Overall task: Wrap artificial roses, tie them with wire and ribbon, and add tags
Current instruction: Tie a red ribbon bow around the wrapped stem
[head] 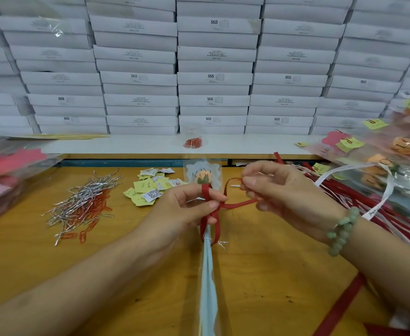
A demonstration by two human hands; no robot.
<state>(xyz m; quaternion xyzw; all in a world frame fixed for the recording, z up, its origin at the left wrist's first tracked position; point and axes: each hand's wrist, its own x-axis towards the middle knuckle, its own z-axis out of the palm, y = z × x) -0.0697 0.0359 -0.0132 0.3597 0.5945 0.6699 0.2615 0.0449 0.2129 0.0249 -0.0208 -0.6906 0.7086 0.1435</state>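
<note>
"Head view, then. Where's the rose?"

"Straight ahead of you, over the table (259, 275). The rose (202, 177) in its clear sleeve points away, and its pale blue wrap runs back toward you. Wire (222, 243) is twisted round the wrap, just below the ribbon (237, 204)."

"And the hands?"

"Your left hand (182, 212) pinches the ribbon's crossing against the wrap, with a red loop round one finger. Your right hand (286, 190) pinches the other loop, drawn out to the right. A green bracelet (342, 230) sits on that wrist."

"What's on the surface?"

"It's yellow-brown wood. To your left is a heap of silver ties (87, 190) mixed with orange clips (87, 213), and beyond it lie loose tags (148, 187). On your right are spare ribbons (359, 202), red and white, beside stacked finished roses (397, 151). Pink card (12, 161) in plastic lies far left."

"Behind?"

"A white ledge (126, 144) with a small bag (193, 139) of clips, then a wall of stacked white boxes (213, 78) — many marked SGS."
</note>
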